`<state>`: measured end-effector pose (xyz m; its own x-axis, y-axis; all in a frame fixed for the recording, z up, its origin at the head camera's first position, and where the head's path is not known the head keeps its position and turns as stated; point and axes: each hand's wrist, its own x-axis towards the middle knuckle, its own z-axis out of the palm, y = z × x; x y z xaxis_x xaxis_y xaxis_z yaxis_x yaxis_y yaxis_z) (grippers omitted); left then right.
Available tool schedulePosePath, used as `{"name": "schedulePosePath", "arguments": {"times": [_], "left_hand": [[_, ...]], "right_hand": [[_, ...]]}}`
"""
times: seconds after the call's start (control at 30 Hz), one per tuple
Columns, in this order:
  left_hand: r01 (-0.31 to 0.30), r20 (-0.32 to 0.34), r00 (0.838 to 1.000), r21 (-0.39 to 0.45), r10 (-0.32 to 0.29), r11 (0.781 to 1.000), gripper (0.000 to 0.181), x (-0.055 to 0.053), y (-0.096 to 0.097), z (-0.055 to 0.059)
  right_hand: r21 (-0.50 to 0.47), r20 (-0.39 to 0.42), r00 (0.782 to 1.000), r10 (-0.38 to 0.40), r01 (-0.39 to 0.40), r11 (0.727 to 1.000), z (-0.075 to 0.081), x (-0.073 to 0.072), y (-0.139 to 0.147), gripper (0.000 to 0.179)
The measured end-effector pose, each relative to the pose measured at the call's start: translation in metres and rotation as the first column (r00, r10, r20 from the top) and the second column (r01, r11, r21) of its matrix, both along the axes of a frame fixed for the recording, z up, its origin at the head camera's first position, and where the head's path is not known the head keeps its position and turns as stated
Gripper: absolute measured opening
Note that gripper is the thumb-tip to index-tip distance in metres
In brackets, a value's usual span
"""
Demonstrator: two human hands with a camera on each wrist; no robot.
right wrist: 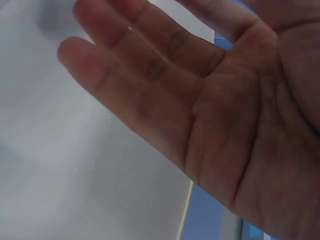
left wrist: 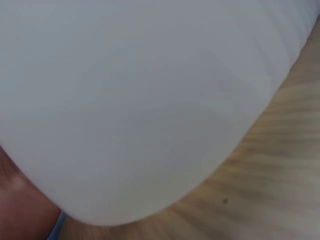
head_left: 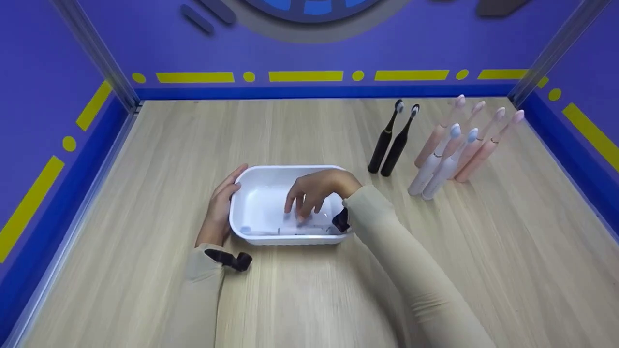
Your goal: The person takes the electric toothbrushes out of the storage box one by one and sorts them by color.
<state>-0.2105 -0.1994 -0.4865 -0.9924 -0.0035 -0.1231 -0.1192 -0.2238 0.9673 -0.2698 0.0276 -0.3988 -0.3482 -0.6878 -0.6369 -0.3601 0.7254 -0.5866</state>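
Note:
A white plastic tub (head_left: 261,203) stands on the table in the head view. My left hand (head_left: 218,211) holds its left side, with fingers at the outer wall and thumb at the rim. The tub's pale wall (left wrist: 140,110) fills most of the left wrist view. Inside, along the near wall, lies a white electric toothbrush (head_left: 263,232), partly washed out against the tub. My right hand (head_left: 314,191) reaches down into the tub above the toothbrush, fingers spread and loosely bent. In the right wrist view its palm and fingers (right wrist: 145,100) show nothing held.
Two black electric toothbrushes (head_left: 389,145) stand upright at the back right. Farther right stand several pink toothbrushes (head_left: 478,157), with two white toothbrushes (head_left: 430,174) in front of them. Blue panels (head_left: 309,58) enclose the wooden table (head_left: 203,130) at the back and sides.

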Motion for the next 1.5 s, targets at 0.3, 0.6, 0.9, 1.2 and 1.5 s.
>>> {"name": "schedulePosePath", "arguments": {"times": [0.3, 0.6, 0.9, 1.2, 1.5], "left_hand": [[-0.002, -0.009, 1.0, -0.001, 0.002, 1.0, 0.049, -0.002, 0.0, -0.001], [0.001, -0.007, 1.0, 0.016, -0.001, 1.0, 0.049, -0.001, -0.002, -0.002], [0.001, -0.007, 1.0, 0.046, -0.001, 0.999, 0.049, 0.0, -0.001, -0.001], [0.001, 0.003, 1.0, 0.036, -0.002, 0.999, 0.049, -0.001, 0.0, 0.001], [0.002, 0.006, 1.0, 0.035, -0.002, 0.999, 0.049, -0.001, -0.001, -0.001]], "right_hand": [[0.078, 0.068, 0.997, -0.034, 0.028, 0.997, -0.01, 0.002, -0.006, 0.035], [0.098, 0.105, 0.994, -0.032, 0.022, 0.995, -0.014, 0.007, -0.01, 0.038], [0.097, 0.131, 0.988, -0.087, 0.075, 0.992, -0.018, 0.009, -0.008, 0.035], [0.09, 0.101, 0.993, -0.068, 0.059, 0.994, -0.017, 0.01, -0.005, 0.033], [0.115, 0.067, 0.996, -0.056, 0.048, 0.992, -0.013, 0.01, -0.005, 0.033]]}}
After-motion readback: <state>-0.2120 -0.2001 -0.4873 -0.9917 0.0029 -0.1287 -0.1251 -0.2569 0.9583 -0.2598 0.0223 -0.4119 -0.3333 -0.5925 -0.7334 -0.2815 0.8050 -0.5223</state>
